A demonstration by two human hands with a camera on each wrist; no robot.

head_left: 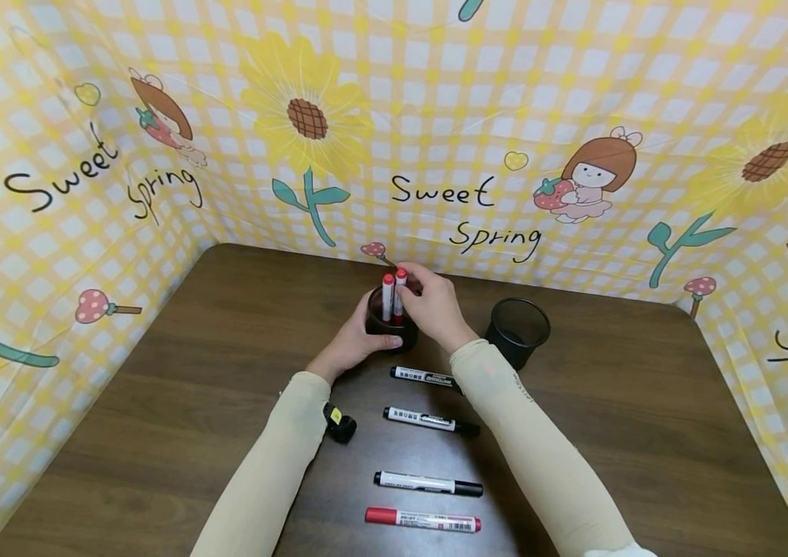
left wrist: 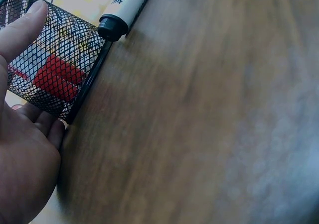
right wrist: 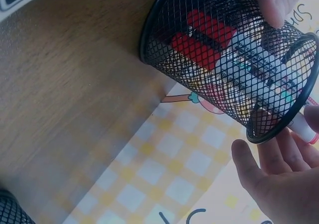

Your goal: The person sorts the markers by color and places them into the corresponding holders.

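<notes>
A black mesh cup (head_left: 390, 337) stands near the back of the table with two red-and-white markers (head_left: 387, 298) upright in it, red caps down behind the mesh in the right wrist view. My left hand (head_left: 354, 338) grips the cup from the left, its thumb across the front; in the left wrist view the hand (left wrist: 25, 149) curves round the mesh cup (left wrist: 55, 59). At the rim, my right hand (head_left: 433, 304) pinches the top of one marker between thumb and fingers. The right wrist view has the right hand (right wrist: 284, 184) beside the rim of the cup (right wrist: 224, 59).
Another black mesh cup (head_left: 519, 325) stands to the right. In front lie black-and-white markers (head_left: 424, 377), (head_left: 428, 419), (head_left: 424, 483) in a column, with a red-and-white marker (head_left: 428, 520) nearest the front. A patterned cloth (head_left: 394, 139) hangs behind the wooden table (head_left: 157, 402).
</notes>
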